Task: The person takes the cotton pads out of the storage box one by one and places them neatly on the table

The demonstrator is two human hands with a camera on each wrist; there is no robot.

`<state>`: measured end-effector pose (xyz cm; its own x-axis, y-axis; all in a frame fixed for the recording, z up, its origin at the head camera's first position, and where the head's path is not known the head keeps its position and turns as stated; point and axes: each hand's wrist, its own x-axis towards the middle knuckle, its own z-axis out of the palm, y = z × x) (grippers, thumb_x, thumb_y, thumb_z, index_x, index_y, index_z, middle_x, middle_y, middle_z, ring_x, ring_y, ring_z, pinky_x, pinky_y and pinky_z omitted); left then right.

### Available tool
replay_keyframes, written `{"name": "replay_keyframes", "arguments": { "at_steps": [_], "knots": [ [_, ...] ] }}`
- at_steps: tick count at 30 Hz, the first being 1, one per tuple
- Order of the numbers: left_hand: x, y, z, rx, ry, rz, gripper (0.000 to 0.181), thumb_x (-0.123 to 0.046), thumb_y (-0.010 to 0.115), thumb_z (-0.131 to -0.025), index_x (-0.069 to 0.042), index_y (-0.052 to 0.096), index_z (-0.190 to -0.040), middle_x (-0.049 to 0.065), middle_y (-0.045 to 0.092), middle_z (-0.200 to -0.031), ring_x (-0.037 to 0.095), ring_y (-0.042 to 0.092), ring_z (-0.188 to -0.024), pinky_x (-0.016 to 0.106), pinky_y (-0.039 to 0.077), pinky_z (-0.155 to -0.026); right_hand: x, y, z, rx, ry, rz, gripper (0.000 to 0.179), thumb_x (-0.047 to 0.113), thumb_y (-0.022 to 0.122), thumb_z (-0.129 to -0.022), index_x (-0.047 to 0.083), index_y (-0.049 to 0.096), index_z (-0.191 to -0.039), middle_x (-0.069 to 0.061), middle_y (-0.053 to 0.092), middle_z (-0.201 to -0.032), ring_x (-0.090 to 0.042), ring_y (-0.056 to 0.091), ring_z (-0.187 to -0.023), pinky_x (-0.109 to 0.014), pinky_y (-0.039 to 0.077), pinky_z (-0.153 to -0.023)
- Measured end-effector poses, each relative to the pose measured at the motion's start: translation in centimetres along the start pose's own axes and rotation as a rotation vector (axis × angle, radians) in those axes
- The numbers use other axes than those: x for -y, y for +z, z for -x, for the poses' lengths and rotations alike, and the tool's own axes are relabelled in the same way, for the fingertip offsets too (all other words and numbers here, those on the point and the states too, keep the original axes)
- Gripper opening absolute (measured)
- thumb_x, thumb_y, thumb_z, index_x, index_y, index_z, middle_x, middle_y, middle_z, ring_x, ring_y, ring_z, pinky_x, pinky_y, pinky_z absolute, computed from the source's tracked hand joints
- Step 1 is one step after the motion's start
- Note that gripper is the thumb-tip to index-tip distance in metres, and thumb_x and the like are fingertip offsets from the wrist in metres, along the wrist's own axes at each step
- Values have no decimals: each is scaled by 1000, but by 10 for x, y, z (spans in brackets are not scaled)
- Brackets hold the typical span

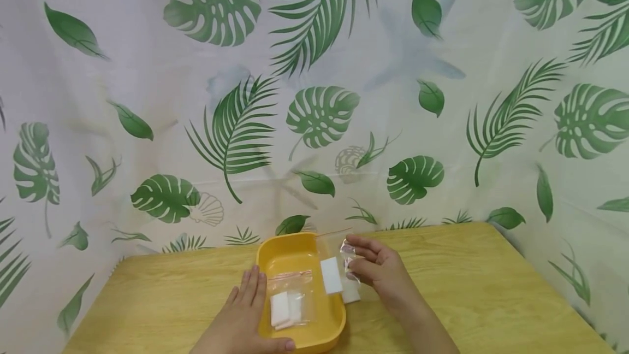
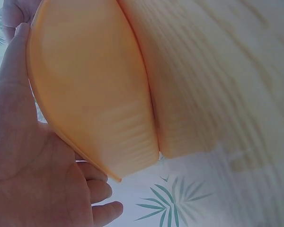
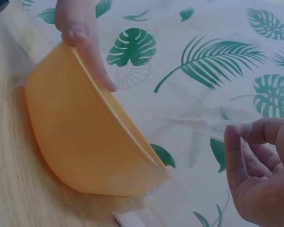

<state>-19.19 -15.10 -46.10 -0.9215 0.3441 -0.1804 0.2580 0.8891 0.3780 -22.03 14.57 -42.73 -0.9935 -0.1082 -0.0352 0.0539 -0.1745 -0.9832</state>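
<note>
My left hand rests along the left rim of a yellow plastic tub, its fingers straight and its thumb at the near end. Over the tub's right rim, my right hand pinches a clear plastic bag by its right edge. A white rectangular piece shows in that bag. In the right wrist view the bag appears edge-on, above the rim. Inside the tub lies a clear zip bag holding white pieces.
Beside the tub's right wall, another white piece shows on the wooden table, partly covered by the held bag. Behind the table's far edge hangs a leaf-print cloth.
</note>
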Motion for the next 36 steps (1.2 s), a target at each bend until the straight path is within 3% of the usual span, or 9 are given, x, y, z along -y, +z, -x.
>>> {"name": "replay_keyframes", "arguments": {
  "at_steps": [29,36],
  "knots": [
    [-2,1,1,3,-4,-8,140,-91,58,-66,2,10,-158,24,-2,-165,41,0,-153,63,17,-118,2,-41,-5,-64,8,-26,49,-5,64,-91,3,52,-139,5,70,-117,-11,66,-92,-23,58,-79],
    [-2,1,-1,19,-36,6,138,-90,59,-67,1,10,-159,22,-3,-166,40,0,-153,63,15,-119,3,-48,-7,-63,5,-43,49,-3,65,-91,3,52,-138,6,71,-116,-10,66,-93,-22,57,-77]
  ]
}}
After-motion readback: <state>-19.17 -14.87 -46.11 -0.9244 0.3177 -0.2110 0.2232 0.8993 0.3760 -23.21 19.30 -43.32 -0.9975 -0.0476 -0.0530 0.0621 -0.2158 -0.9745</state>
